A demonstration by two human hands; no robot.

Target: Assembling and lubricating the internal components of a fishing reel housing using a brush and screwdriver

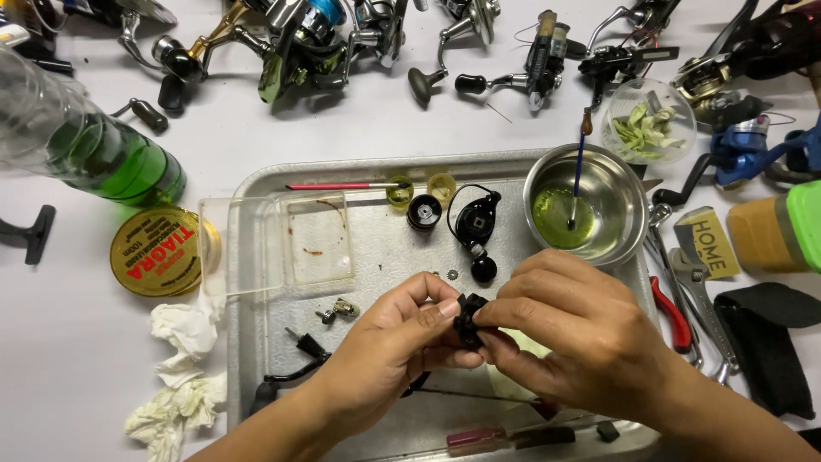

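Left hand and right hand brought together over the near half of a metal tray, fingertips of both pinched on a small black reel part held between them, just above the tray floor. Below the hands, at the near edge: a dark-handled tool with a reddish grip. Just left of the left hand: a black bent handle, then two small screws. Further left, off the tray: crumpled white tissues.

Just beyond the fingers: a tiny gear washer and a black round knob. Beyond those: a black housing, a black ring and two small yellowish cups. Left of these: a clear plastic box with a red-handled brush behind it. Beyond the right hand: a steel bowl holding green liquid, a blue-handled brush standing in it.

Right of the right hand, off the tray: red-handled pliers, a wrench, a black pouch. Far left: a yellow line spool and a green bottle. Farthest away: a row of fishing reels and a clear dish of green scraps.
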